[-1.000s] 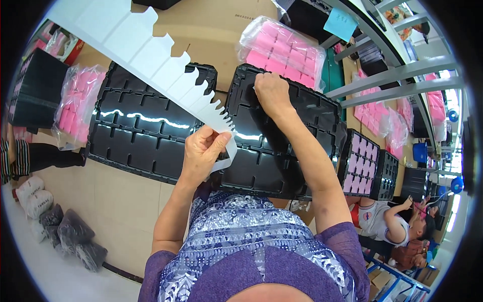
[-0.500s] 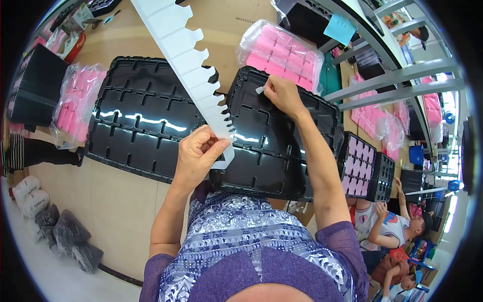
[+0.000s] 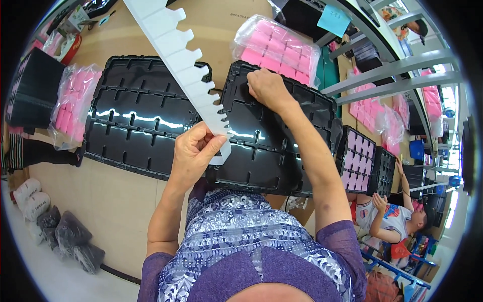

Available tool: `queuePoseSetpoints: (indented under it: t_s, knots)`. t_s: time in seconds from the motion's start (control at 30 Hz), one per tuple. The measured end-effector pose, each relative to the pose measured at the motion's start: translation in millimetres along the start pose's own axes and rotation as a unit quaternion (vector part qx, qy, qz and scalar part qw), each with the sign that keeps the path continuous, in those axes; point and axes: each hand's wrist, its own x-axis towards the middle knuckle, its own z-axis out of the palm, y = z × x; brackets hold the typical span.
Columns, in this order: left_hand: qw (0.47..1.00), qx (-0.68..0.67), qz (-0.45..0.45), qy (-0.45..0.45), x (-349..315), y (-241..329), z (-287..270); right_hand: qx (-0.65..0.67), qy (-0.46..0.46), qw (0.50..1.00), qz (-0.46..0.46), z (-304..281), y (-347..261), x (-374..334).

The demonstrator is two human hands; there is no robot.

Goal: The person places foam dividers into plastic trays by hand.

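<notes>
light: bright, even overhead | glare: white streaks on glossy black plastic tray (image 3: 136, 121) | edges: fisheye bending, black vignette | focus: sharp

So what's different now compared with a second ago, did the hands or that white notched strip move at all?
The white notched strip swung from leaning far left to standing steeper, its lower end kept pinched in the left hand, which rose slightly. The right hand slid along the far edge of the right black tray and stays pressed on it. Both trays, the left black tray and the pink packs stayed put.
</notes>
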Motion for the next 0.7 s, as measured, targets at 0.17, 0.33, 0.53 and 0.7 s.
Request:
queuePoseSetpoints:
  t_s: [0.17,0.33,0.53,0.7]
  knots:
    - [0.999,0.023,0.040,0.024,1,4,-6,0.144,0.026,0.985,0.096,-8,-3,-8]
    - [0.996,0.084,0.020,0.027,-1,10,-14,0.693,0.223,0.570,0.381,-12,15,-46]
    - [0.997,0.016,-0.074,0.019,15,13,-13,0.826,0.113,0.472,0.287,-53,-24,-68]
    - [0.997,-0.019,-0.069,-0.020,35,7,5,0.833,-0.002,0.476,0.283,-54,-67,-66]
